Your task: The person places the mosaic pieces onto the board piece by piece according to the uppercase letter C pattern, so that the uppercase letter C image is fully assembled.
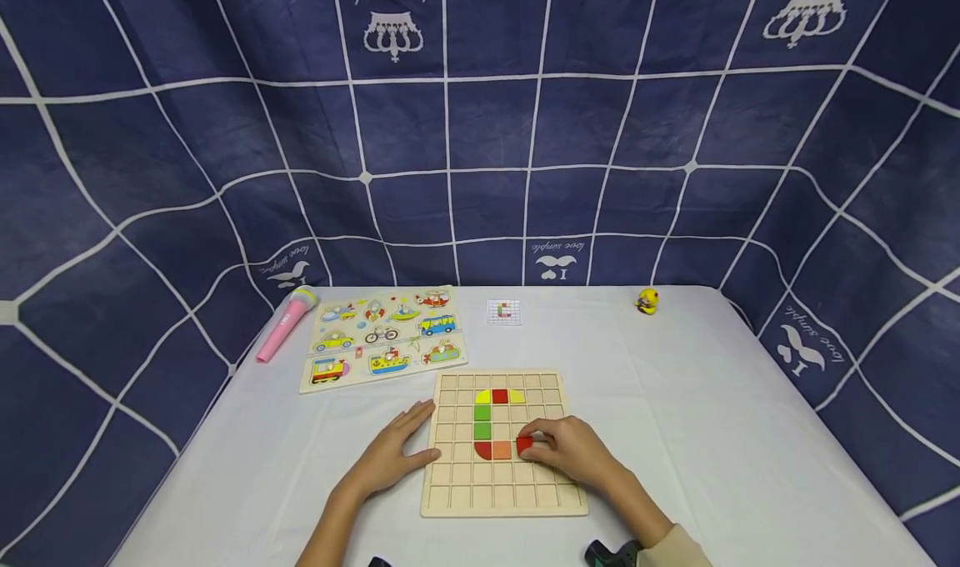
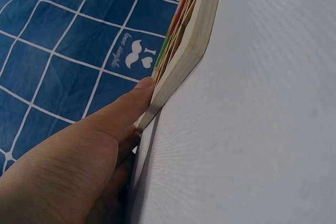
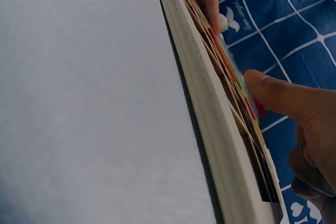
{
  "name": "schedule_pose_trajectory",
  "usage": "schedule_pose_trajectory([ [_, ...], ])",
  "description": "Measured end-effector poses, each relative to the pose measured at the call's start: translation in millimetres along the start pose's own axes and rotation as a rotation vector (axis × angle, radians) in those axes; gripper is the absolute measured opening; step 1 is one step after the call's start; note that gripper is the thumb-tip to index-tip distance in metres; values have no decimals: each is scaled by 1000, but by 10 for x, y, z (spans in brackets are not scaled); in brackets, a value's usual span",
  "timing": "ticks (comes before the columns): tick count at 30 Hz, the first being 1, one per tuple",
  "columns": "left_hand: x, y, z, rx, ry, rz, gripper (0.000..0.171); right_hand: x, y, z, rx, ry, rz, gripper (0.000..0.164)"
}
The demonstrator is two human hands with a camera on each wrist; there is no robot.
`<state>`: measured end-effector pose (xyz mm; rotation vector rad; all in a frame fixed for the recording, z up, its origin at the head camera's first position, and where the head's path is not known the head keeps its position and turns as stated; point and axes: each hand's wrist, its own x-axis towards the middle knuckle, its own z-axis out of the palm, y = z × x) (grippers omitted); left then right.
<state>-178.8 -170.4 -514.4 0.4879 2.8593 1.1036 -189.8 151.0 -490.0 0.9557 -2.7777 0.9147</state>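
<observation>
A wooden grid board (image 1: 450, 496) lies before me, with a C-shaped row of coloured tiles in its cells. Two green squares (image 1: 482, 422) form the C's upright, yellow rounded tiles (image 1: 483, 397) flank a red square (image 1: 500, 397) at the top, and a red rounded tile (image 1: 483, 450) and an orange square (image 1: 502, 450) make the bottom. My right hand (image 1: 573, 448) pinches a red tile (image 1: 524, 445) between thumb and fingers, just right of the orange one. Against the board's left edge rests my left hand (image 1: 386, 459), fingers extended and thumb at the rim (image 2: 152, 95).
A vehicle-picture puzzle board (image 1: 382, 342) lies at the back left, beside a pink toy microphone (image 1: 287, 325). Behind the grid board is a small pattern card (image 1: 504, 312). A yellow figurine (image 1: 647, 301) stands at the back right. Dark blue checked cloth (image 1: 487, 133) surrounds the white table.
</observation>
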Motion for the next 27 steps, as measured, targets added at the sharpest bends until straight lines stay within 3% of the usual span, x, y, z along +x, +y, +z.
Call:
schedule_pose_trajectory([
  [15, -5, 26, -16, 1, 3, -11, 78, 22, 41, 122, -4, -7, 6, 26],
  [27, -6, 11, -20, -8, -4, 0, 78, -31, 48, 33, 1, 45, 10, 27],
])
